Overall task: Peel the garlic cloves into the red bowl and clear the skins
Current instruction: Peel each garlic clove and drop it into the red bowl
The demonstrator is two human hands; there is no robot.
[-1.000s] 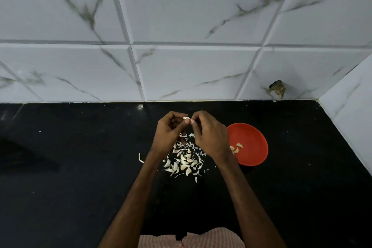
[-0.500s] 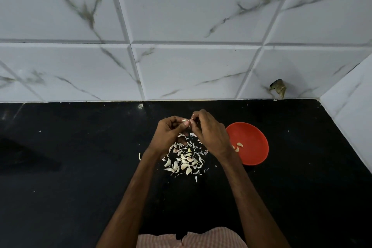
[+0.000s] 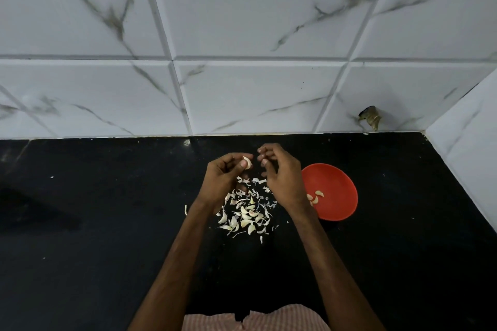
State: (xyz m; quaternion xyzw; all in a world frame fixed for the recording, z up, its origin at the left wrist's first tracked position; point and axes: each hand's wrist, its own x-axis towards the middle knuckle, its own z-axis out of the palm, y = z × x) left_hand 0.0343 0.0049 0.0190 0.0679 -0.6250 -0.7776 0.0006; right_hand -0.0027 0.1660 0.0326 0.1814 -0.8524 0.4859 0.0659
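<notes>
Head view: the left hand (image 3: pixel 224 177) pinches a garlic clove (image 3: pixel 247 163) in its grip above the skins (image 3: pixel 247 213) heaped on the black counter (image 3: pixel 107 223). The right hand (image 3: pixel 283 179) hovers just beside, fingers curled; I cannot tell whether its grip holds anything. Peeling is in hand. Next, the clove probably needs stripping, then dropping into the red bowl (image 3: pixel 338 183).

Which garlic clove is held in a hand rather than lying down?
The clove pinched by the left hand, above the pile; the rest lie on the counter or in the red bowl.
</notes>
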